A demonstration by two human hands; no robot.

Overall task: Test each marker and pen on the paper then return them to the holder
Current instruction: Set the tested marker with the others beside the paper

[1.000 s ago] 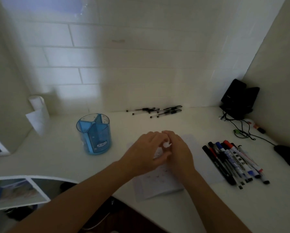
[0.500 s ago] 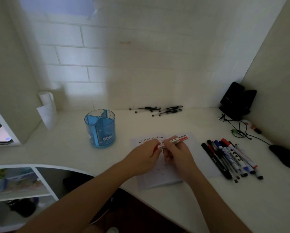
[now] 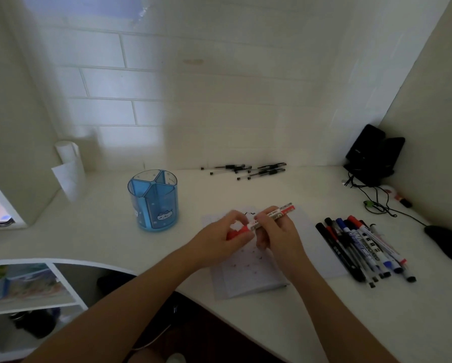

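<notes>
A red-and-white marker [image 3: 274,215] is held just above the white paper [image 3: 248,276] in the middle of the desk. My right hand [image 3: 277,231] grips the marker's barrel. My left hand [image 3: 219,238] pinches its red cap [image 3: 239,233] at the marker's left end. The blue divided holder [image 3: 153,201] stands upright to the left of the paper, with nothing visible in it. Several markers [image 3: 361,247] lie in a bunch to the right of the paper. Several black pens [image 3: 248,169] lie by the back wall.
A black computer mouse [image 3: 447,243] and its cable lie at the far right. A black speaker [image 3: 371,153] stands in the back right corner. A roll of paper [image 3: 69,166] leans at the back left. The desk's curved front edge runs under my forearms.
The marker has come into clear view between my hands. My left hand now holds the red cap at its left end. The camera has tilted and shifted slightly.
</notes>
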